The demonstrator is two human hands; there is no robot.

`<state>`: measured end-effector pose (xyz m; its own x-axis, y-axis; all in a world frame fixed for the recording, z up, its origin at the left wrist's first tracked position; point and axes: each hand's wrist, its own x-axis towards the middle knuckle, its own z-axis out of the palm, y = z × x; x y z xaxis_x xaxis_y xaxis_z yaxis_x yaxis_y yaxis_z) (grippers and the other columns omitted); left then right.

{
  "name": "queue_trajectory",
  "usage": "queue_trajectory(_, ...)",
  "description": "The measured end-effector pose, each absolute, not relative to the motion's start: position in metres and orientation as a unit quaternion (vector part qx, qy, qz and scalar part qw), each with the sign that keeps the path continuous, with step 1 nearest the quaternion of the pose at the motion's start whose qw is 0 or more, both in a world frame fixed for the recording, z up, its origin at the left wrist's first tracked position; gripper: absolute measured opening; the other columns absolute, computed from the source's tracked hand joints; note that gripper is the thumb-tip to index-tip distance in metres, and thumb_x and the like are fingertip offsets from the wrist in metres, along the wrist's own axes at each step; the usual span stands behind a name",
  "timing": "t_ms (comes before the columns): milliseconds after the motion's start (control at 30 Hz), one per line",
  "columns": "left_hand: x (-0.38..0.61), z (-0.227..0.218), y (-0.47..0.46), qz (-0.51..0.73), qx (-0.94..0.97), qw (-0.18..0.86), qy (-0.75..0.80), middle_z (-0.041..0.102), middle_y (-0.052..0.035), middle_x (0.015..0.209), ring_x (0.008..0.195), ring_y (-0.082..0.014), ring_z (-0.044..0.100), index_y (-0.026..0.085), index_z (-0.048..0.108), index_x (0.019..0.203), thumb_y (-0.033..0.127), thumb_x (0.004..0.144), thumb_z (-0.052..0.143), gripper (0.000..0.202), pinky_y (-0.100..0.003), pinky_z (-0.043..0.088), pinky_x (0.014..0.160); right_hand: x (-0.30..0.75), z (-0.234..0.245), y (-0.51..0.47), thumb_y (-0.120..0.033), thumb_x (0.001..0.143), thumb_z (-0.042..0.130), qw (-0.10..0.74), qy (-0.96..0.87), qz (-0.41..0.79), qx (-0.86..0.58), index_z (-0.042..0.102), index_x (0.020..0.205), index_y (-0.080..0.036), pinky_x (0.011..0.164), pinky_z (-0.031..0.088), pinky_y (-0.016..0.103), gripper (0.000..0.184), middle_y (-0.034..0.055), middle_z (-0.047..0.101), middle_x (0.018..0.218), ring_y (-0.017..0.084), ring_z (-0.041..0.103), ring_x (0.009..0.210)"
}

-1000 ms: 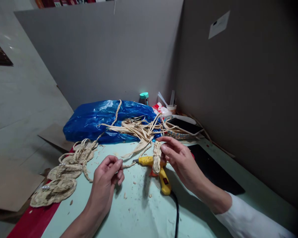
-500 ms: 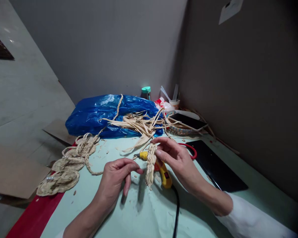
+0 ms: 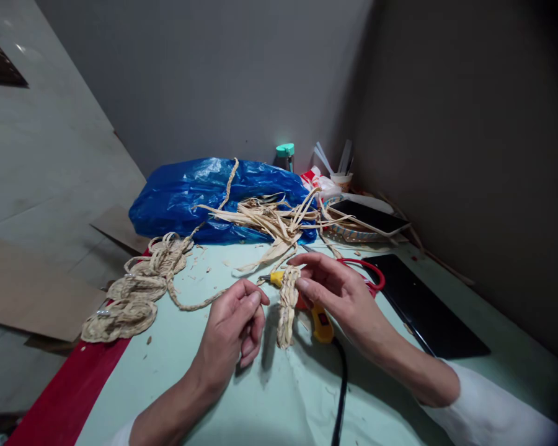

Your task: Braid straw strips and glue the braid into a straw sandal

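Observation:
My right hand [image 3: 337, 294] pinches the upper part of a short braided straw piece [image 3: 287, 310] between thumb and fingers, and the braid hangs upright. To its left, my left hand [image 3: 237, 328] is closed, with its fingers curled and the thumb pressed against the index finger. Whatever may be in that pinch is too small to make out. Behind the braid lies a yellow hot glue gun [image 3: 323, 326], its nozzle pointing left and partly hidden by the braid and my right hand. Scissors with red handles [image 3: 379, 280] lie just past the right hand.
Coiled straw braids [image 3: 121, 319] lie at the table's left edge. A blue plastic bag [image 3: 177, 198] with loose straw strips [image 3: 279, 223] stands at the back. On the right are a black flat panel [image 3: 423, 303] and a basket [image 3: 339, 232] bearing a phone-like device [image 3: 376, 218]. A black cable [image 3: 341, 390] runs toward me.
My left hand's fingers have curled in and its thumb has risen. The right hand still holds the braid, which is turned slightly. The whole view has shifted a little.

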<state>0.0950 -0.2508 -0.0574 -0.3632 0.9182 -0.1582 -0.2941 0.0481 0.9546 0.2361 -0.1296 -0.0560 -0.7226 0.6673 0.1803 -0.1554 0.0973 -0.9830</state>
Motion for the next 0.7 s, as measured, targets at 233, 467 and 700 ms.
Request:
queue_trajectory(233, 0.089, -0.06, -0.25, 0.605, 0.304, 0.476, 0.561, 0.057, 0.0051, 0.047, 0.026, -0.0005, 0.022, 0.017, 0.055, 0.083, 0.038, 0.087, 0.058, 0.022, -0.011, 0.02, 0.025, 0.233, -0.056, -0.13, -0.033, 0.086, 0.064, 0.308, -0.662, 0.657, -0.19, 0.059, 0.107, -0.019, 0.058, 0.044, 0.022, 0.025, -0.0027, 0.054, 0.074, 0.011, 0.052, 0.064)
queue_trajectory(467, 0.086, -0.068, -0.25, 0.584, 0.319, 0.467, 0.582, 0.032, 0.0126, 0.039, 0.032, -0.0018, 0.016, 0.019, 0.049, 0.073, 0.04, 0.088, 0.058, 0.027, -0.012, 0.013, 0.031, 0.234, -0.059, -0.131, -0.035, 0.087, 0.063, 0.301, -0.654, 0.67, -0.181, 0.059, 0.108, -0.019, 0.06, 0.042, 0.025, 0.026, -0.0017, 0.055, 0.076, 0.011, 0.051, 0.066)
queue_trajectory(700, 0.09, -0.065, -0.251, 0.563, 0.344, 0.408, 0.631, 0.026, 0.0112, 0.046, 0.037, -0.0022, 0.018, 0.02, 0.036, 0.061, 0.047, 0.084, 0.06, 0.043, -0.015, 0.013, 0.036, 0.236, -0.057, -0.133, -0.033, 0.087, 0.062, 0.302, -0.67, 0.654, -0.179, 0.06, 0.107, -0.019, 0.059, 0.04, 0.024, 0.024, -0.0026, 0.054, 0.073, 0.011, 0.05, 0.064)
